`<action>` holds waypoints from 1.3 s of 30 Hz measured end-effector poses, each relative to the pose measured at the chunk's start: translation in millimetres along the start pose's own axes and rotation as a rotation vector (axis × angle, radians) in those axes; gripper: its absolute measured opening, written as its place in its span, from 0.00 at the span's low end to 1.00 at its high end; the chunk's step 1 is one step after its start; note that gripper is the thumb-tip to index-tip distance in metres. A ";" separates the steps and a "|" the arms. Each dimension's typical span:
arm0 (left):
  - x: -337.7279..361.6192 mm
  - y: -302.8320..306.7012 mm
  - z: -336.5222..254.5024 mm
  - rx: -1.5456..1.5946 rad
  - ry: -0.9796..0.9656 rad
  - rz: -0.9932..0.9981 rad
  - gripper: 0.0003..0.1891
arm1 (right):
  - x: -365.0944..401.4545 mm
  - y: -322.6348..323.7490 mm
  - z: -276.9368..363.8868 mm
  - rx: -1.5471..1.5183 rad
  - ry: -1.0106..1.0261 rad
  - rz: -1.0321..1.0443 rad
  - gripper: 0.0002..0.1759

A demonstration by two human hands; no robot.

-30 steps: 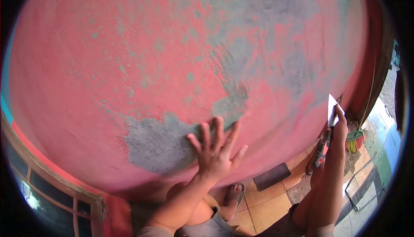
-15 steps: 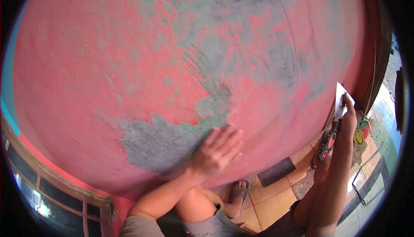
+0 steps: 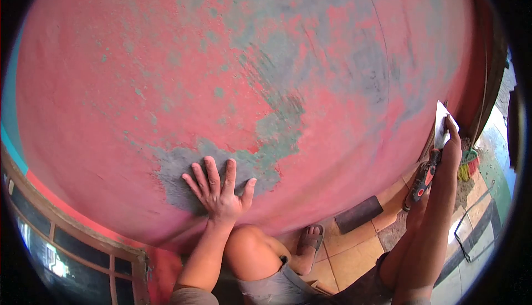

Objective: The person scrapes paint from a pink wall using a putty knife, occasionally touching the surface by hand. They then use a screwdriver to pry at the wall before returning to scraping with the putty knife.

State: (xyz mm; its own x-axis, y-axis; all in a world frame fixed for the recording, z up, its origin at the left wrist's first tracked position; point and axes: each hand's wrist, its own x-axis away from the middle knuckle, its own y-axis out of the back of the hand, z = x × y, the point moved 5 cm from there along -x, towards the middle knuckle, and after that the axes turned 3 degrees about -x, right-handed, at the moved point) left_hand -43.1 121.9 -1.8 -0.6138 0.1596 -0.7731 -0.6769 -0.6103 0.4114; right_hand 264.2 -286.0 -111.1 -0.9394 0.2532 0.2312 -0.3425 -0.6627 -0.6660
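grey short sleeve (image 3: 194, 296), grey shorts (image 3: 277, 290) looking darker on one leg, open-toed brownish sandal (image 3: 313, 240) with a wide strap

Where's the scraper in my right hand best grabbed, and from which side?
Probably by the black-and-red handle, coming from your left: it is long, slants downward and looks uncovered on that side, while your right hand is at its upper right. The thin, flat blade points upward.

Likely a home, patchy wall (image 3: 216, 91), window (image 3: 80, 245), tiled floor (image 3: 350, 254)
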 end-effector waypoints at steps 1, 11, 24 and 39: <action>1.4 0.6 2.2 -0.007 -0.012 0.013 0.40 | -7.5 5.3 -3.9 -0.004 0.018 0.003 0.18; -56.6 27.8 15.2 0.047 0.168 -0.032 0.38 | -17.9 15.3 -12.5 -0.076 -0.029 0.113 0.18; -79.5 31.4 1.0 -0.057 0.202 -0.045 0.45 | -1.1 0.3 -24.3 -0.101 -0.106 0.090 0.16; -45.1 3.2 -72.8 0.251 0.037 0.181 0.44 | 114.9 -71.7 -28.1 0.183 0.271 0.253 0.15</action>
State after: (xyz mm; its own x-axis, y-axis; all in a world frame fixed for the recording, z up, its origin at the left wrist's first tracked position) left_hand 12.0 56.2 -0.7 -0.7213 0.0343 -0.6918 -0.6400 -0.4149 0.6467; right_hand 181.3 -189.5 -56.7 -0.9646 0.2262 -0.1354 -0.1211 -0.8362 -0.5349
